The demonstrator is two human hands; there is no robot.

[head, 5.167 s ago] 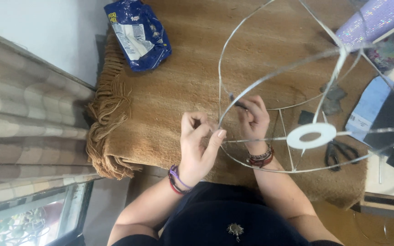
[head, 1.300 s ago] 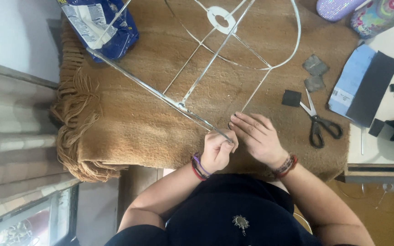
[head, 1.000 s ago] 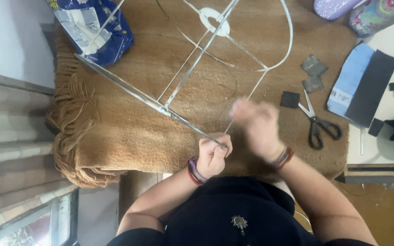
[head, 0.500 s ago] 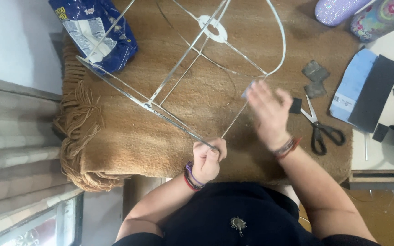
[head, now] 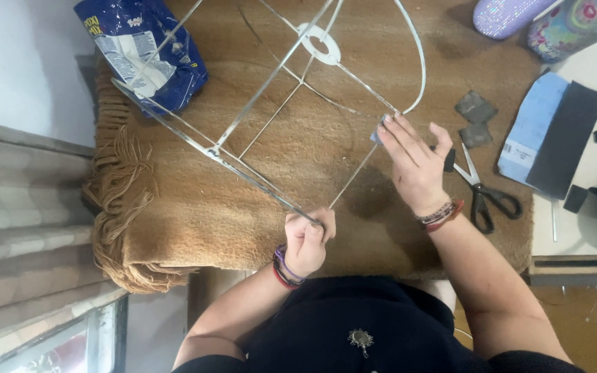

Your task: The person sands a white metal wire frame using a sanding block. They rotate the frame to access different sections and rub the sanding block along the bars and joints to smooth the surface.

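- The wire frame lies tilted on the brown blanket that covers the counter, reaching from the near edge up toward the far left corner, where it passes over a blue bag.
- The left hand is closed in a fist around the frame's rim at the near edge, just where a thin strut meets it.
- The right hand is open with fingers spread, pinching a small grey pad against the strut near the smaller ring.
- By its look the frame is light and stiff, but the thin wires would likely flex or bend if squeezed hard or levered from one end.
- Bare metal is probably smooth and inclined to turn in the grip; the joints where struts meet the rim look like the surest places to hold.
- The central disc with its hole sits toward the far edge, carried on thin spokes, a poor place to grip.
- Scissors lie just right of the right hand; two dark scraps lie beyond them.
- Toward the right edge lie a blue sheet and a black sheet.
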